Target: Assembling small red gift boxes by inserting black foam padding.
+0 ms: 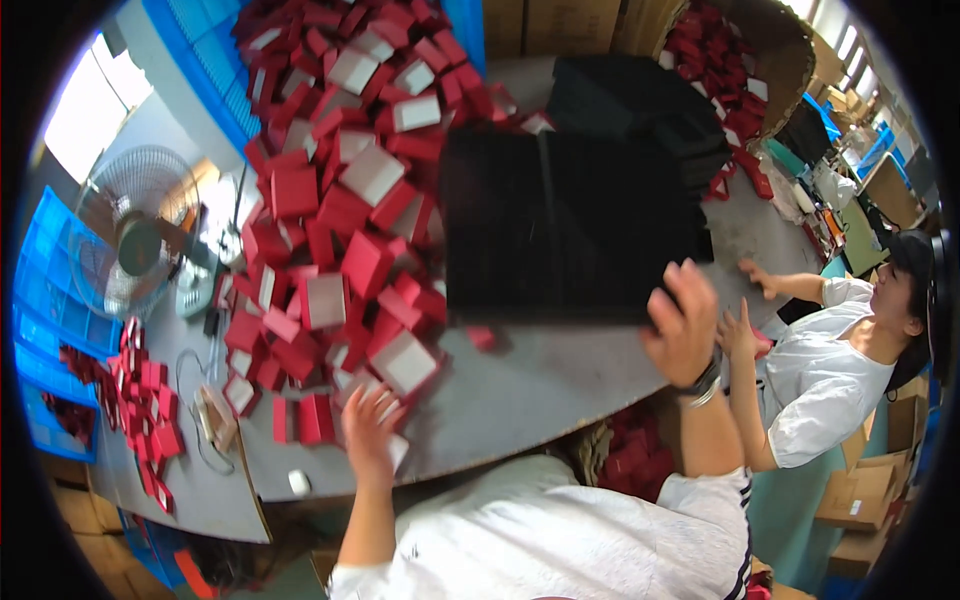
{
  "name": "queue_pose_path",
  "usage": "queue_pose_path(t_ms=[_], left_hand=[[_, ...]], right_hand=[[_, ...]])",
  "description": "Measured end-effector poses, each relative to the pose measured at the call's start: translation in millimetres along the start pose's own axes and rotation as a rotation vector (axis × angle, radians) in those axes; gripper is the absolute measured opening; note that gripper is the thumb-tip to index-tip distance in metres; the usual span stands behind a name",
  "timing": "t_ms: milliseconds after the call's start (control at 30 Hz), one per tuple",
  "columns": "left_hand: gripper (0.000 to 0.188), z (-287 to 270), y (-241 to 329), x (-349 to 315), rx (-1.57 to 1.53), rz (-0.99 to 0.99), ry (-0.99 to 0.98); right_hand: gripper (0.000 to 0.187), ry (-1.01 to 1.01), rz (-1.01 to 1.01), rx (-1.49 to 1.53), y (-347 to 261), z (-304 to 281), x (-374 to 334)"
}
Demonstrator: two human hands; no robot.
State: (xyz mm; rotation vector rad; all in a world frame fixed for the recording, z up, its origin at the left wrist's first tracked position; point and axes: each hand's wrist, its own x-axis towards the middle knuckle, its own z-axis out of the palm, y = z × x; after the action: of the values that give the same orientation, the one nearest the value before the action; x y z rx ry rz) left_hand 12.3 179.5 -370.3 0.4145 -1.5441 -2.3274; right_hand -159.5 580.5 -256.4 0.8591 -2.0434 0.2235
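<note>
A large pile of small red boxes [295, 192], several showing pale insides, spreads over the left half of the grey table. My left hand [370, 425] is at the near edge of this pile, fingers stretched and slightly apart. A box with a pale inside [403, 362] sits just beyond its fingertips; I cannot tell if they touch. To the right of the pile lies a big flat black sheet [500, 230] with a thin lighter line across it. My right hand [684, 325], fingers apart and a little bent, is at its near right corner, holding nothing visible.
Behind the sheet is a dark stack [610, 95]. A carton of red boxes [715, 60] stands at the far right. On the right, a co-worker in a white shirt [825, 370] reaches toward the table. A fan [138, 240] and a white mouse-like object [299, 483] are at left.
</note>
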Motion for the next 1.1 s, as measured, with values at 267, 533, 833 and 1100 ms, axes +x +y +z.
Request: queue_pose_path(t_ms=[267, 533, 833, 1100], left_hand=[[0.104, 6, -33, -44, -0.160, -0.325, -0.336], [0.065, -50, -53, -91, 0.137, -0.485, 0.017], [0.035, 3, 9, -111, 0.913, 0.551, -0.077], [0.044, 57, -4, -89, 0.841, 0.258, -0.248]], right_hand=[[0.026, -0.173, 0.039, 0.457, -147, 22, -186], [0.039, -0.576, -0.094, 0.439, -162, 4, -158], [0.051, -0.678, -0.009, 0.556, -174, -15, -80], [0.033, -0.611, 0.147, 0.601, -211, 25, -75]])
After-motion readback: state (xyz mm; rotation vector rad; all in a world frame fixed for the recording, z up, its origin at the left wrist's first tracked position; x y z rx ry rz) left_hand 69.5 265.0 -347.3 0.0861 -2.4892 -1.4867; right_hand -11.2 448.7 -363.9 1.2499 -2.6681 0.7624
